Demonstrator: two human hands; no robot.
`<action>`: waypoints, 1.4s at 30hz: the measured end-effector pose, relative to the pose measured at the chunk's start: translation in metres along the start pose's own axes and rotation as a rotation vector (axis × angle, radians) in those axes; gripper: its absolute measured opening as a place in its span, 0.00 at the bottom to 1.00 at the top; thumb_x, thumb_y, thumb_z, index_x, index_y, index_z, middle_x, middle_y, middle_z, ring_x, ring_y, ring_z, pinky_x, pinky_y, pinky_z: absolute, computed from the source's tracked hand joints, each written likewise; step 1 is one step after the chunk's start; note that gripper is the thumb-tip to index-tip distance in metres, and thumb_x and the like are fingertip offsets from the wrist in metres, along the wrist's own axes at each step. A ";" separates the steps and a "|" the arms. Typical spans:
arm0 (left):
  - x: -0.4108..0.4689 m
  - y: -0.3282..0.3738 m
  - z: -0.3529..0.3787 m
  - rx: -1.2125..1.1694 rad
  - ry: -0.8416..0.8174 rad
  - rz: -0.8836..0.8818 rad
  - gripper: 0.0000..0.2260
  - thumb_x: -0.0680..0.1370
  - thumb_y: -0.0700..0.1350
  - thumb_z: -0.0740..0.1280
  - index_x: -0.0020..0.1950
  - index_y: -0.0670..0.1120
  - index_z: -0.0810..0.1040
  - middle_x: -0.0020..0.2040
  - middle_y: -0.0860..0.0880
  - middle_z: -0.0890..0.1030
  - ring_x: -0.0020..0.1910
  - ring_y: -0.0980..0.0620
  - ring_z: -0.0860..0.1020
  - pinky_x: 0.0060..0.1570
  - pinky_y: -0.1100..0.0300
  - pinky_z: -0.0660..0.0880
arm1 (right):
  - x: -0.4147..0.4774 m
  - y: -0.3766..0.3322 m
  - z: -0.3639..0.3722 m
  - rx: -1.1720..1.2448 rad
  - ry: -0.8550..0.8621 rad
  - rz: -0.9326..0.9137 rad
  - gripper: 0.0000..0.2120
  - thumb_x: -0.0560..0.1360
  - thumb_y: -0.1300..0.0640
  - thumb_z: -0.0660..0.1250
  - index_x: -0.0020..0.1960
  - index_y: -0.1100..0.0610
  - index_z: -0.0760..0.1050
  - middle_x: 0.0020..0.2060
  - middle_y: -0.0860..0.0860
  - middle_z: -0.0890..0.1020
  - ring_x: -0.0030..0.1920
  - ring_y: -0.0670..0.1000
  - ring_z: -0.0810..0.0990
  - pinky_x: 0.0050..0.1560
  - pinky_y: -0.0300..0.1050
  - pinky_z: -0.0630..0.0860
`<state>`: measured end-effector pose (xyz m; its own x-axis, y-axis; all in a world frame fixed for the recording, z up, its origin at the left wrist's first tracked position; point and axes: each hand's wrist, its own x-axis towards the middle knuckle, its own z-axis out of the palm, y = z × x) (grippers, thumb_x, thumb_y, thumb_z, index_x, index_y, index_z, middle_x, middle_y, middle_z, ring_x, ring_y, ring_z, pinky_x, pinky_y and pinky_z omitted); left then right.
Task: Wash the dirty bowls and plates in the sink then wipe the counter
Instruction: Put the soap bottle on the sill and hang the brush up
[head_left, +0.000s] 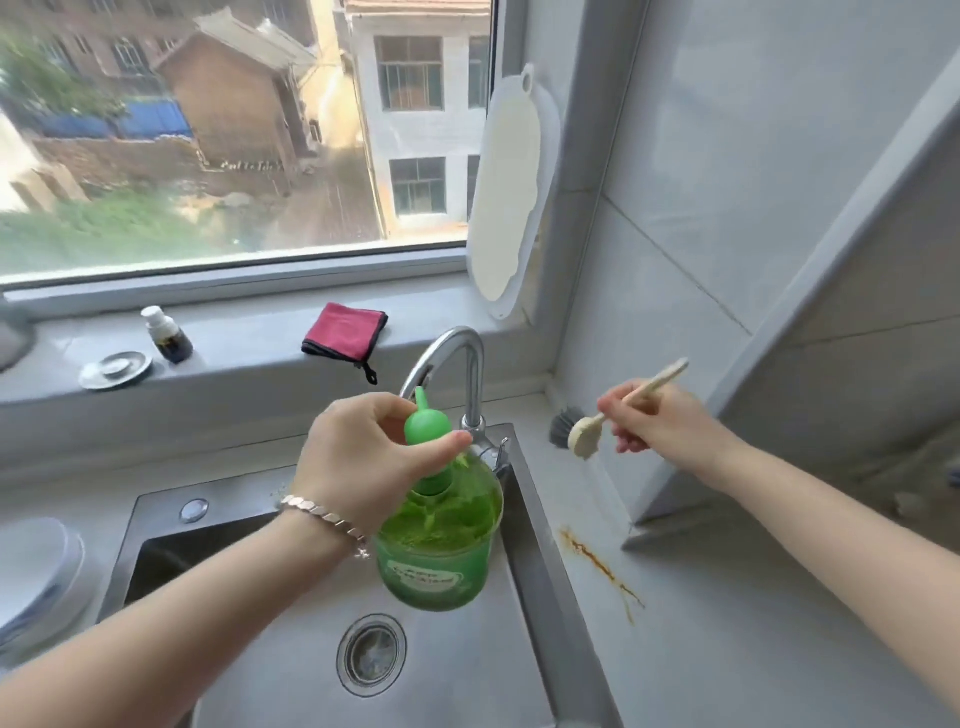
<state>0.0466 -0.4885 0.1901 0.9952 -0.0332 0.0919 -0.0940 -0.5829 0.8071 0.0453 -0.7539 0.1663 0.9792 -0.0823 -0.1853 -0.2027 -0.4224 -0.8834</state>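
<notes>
Daylight is coming through the kitchen window while I am standing over the sink (524, 519). My left hand (363, 457) is curling round the pump top of the green soap bottle (441, 551), holding it up over the basin just in front of the tap (467, 364). My right hand (654, 421) is pinching the pale handle of the dish brush (584, 434). Its head is hanging over the worktop (727, 623) just beside the sink's right rim, apart from the bottle.

I am judging the washing to be barely starting: soap and brush are only now coming together. The plates (36, 566) are sitting stacked at the left edge, beside the sink and not in it, and I cannot tell whether they are clean or dirty. A rust-coloured streak (597, 558) is still lying on the worktop, and the red cloth (345, 332) is lying folded on the windowsill, so the wiping is looking undone.

For moving, the tap is standing close behind the bottle and the slanted wall panel (779, 364) is crowding my right forearm. The basin below, around the drain (371, 654), is offering the most open room.
</notes>
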 end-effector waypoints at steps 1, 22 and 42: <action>0.005 0.011 -0.006 -0.005 0.000 0.017 0.15 0.60 0.55 0.78 0.36 0.47 0.81 0.33 0.52 0.82 0.35 0.54 0.80 0.39 0.58 0.77 | 0.001 -0.015 -0.004 -0.068 0.095 -0.043 0.09 0.78 0.53 0.62 0.40 0.55 0.74 0.29 0.50 0.74 0.28 0.46 0.74 0.33 0.34 0.71; 0.147 0.226 -0.084 -0.148 0.169 0.224 0.22 0.64 0.59 0.75 0.31 0.38 0.79 0.25 0.46 0.71 0.27 0.49 0.68 0.32 0.59 0.66 | 0.047 -0.291 -0.152 -0.261 0.718 -0.349 0.13 0.80 0.52 0.59 0.54 0.63 0.69 0.46 0.58 0.79 0.29 0.50 0.77 0.37 0.44 0.77; 0.159 0.216 -0.093 -0.058 0.241 0.183 0.25 0.65 0.57 0.75 0.39 0.32 0.81 0.30 0.43 0.75 0.31 0.47 0.70 0.34 0.58 0.66 | 0.072 -0.283 -0.142 -0.231 0.638 -0.402 0.12 0.79 0.56 0.61 0.56 0.66 0.70 0.45 0.59 0.80 0.30 0.50 0.77 0.23 0.34 0.74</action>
<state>0.1820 -0.5439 0.4331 0.9272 0.0639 0.3692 -0.2798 -0.5372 0.7957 0.1743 -0.7686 0.4639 0.8051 -0.3562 0.4744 0.1057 -0.7008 -0.7055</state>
